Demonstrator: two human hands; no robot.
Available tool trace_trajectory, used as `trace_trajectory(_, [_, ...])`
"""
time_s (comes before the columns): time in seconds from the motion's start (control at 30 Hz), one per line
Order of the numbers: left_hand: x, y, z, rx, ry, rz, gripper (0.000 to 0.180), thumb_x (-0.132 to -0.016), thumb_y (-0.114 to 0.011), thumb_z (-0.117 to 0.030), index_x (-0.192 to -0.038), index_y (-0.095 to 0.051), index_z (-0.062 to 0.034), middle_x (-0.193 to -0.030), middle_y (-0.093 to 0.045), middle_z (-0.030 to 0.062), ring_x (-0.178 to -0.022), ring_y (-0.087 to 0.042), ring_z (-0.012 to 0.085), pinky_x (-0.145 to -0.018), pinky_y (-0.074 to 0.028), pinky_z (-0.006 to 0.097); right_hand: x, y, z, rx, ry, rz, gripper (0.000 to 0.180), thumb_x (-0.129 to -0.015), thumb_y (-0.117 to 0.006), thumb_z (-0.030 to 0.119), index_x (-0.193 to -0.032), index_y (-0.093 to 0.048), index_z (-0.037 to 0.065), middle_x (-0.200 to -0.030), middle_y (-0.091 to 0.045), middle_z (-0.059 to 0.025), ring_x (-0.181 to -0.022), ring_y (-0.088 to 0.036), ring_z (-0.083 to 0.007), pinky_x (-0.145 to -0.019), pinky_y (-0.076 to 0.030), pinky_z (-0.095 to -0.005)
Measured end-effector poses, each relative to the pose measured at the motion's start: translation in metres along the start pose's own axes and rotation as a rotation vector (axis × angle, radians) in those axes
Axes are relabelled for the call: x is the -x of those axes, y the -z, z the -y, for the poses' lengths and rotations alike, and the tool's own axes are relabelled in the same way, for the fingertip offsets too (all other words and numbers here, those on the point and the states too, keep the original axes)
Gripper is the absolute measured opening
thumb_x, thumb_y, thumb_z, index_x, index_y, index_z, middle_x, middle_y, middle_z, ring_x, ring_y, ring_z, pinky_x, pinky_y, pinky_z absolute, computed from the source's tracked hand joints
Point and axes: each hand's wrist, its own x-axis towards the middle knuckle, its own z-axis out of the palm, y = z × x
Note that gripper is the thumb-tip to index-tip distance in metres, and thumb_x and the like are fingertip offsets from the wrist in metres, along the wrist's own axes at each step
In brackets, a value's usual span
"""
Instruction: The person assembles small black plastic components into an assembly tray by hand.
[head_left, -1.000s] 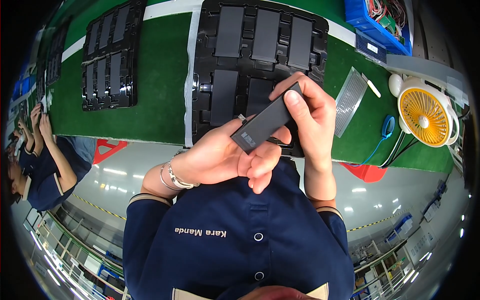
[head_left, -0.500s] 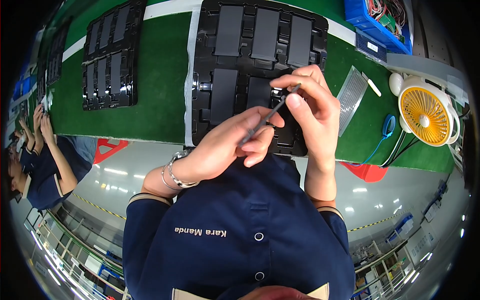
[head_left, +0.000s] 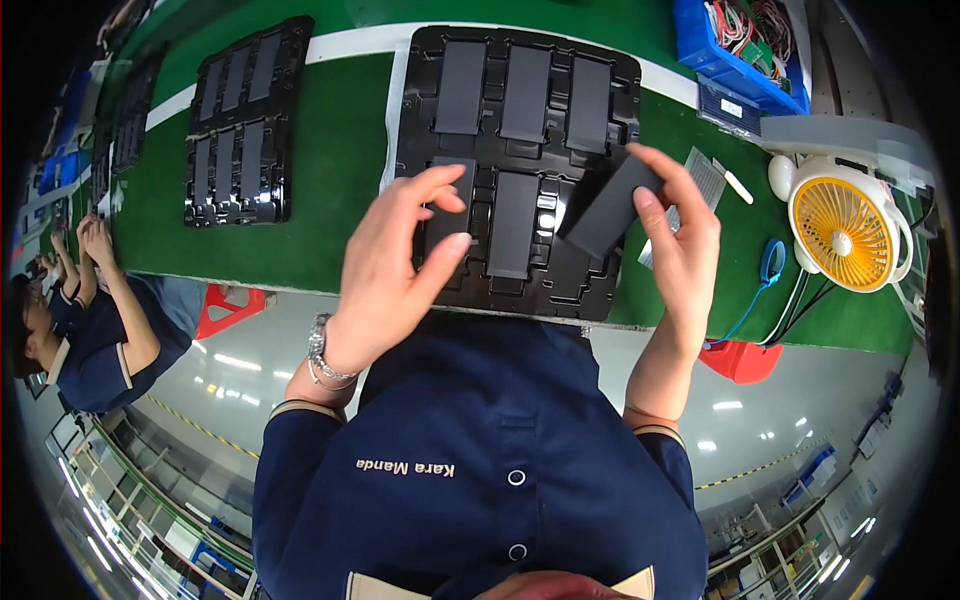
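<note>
A black moulded tray (head_left: 555, 293) lies on the green table in front of me, with flat dark grey rectangular slabs in its pockets. My right hand (head_left: 682, 232) pinches one such slab (head_left: 608, 208) between thumb and fingers, tilted over the tray's near right pocket. My left hand (head_left: 392, 262) is open, its fingers apart and curved above the near left slab (head_left: 462, 205), which they partly hide. Beside that lies the near middle slab (head_left: 513, 225). In the far row sit three more, among them the far middle slab (head_left: 524, 92).
At right stand a white fan with yellow blades (head_left: 845, 225), a blue cable coil (head_left: 772, 262) and a white marker-like stick (head_left: 733, 180). Behind is a blue bin (head_left: 745, 60) of wires. Another filled tray (head_left: 240, 130) lies left. Farther left, a person (head_left: 115, 330) works at the table.
My hands have moved apart. The slab, earlier edge-on between both hands, is now in my right hand alone, turned broad side up. My left hand has let go and moved left.
</note>
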Motion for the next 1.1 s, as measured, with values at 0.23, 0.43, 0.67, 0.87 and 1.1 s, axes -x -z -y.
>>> trace_trajectory(0.23, [0.014, 0.01, 0.011, -0.43, -0.145, 0.127, 0.056, -0.078, -0.074, -0.012, -0.13, -0.054, -0.0073, -0.142, -0.05, 0.0085, -0.139, -0.039, 0.03, -0.11, -0.034, 0.045, 0.007, -0.026, 0.001, 0.253, 0.334, 0.043, 0.031, -0.083, -0.063, 0.0, -0.112, -0.069, 0.006, -0.091, -0.058, -0.01, -0.085, -0.052, -0.0266, -0.078, -0.045, -0.0377])
trace_trajectory(0.43, [0.013, 0.011, 0.012, -0.544, -0.167, 0.159, 0.061, -0.076, -0.075, -0.015, -0.133, -0.052, -0.0074, -0.147, -0.045, 0.0089, -0.14, -0.036, 0.0289, -0.113, -0.032, 0.046, 0.006, -0.028, -0.004, 0.39, 0.406, 0.044, 0.032, -0.079, -0.068, 0.002, -0.11, -0.07, 0.007, -0.112, -0.057, -0.0102, -0.101, -0.052, -0.0292, -0.085, -0.044, -0.0401])
trace_trajectory(0.67, [0.01, 0.018, 0.007, -0.654, -0.239, 0.156, 0.067, -0.074, -0.077, -0.024, -0.133, -0.052, -0.007, -0.148, -0.044, 0.0094, -0.139, -0.039, 0.029, -0.111, -0.034, 0.046, 0.002, -0.026, -0.013, 0.509, 0.61, 0.088, 0.051, -0.079, -0.071, 0.013, -0.128, -0.058, 0.009, -0.129, -0.059, -0.004, -0.122, -0.049, -0.0282, -0.106, -0.037, -0.0457])
trace_trajectory(0.87, [0.011, 0.011, 0.025, -0.685, -0.363, 0.143, 0.059, -0.082, -0.072, -0.035, -0.131, -0.054, -0.0081, -0.145, -0.048, 0.0098, -0.135, -0.044, 0.0269, -0.107, -0.039, 0.043, 0.009, -0.021, -0.015, 0.526, 0.609, 0.159, 0.049, -0.082, -0.069, 0.011, -0.13, -0.057, 0.005, -0.134, -0.058, -0.0088, -0.132, -0.046, -0.0315, -0.112, -0.031, -0.0507])
trace_trajectory(1.1, [0.014, 0.011, 0.032, -0.72, -0.451, 0.123, 0.053, -0.083, -0.072, -0.036, -0.125, -0.059, -0.0077, -0.141, -0.051, 0.0121, -0.132, -0.048, 0.0275, -0.105, -0.042, 0.042, 0.034, -0.028, -0.008, 0.559, 0.577, 0.178, 0.054, -0.081, -0.07, 0.011, -0.132, -0.054, 0.002, -0.143, -0.05, -0.0135, -0.137, -0.04, -0.0337, -0.114, -0.026, -0.0555])
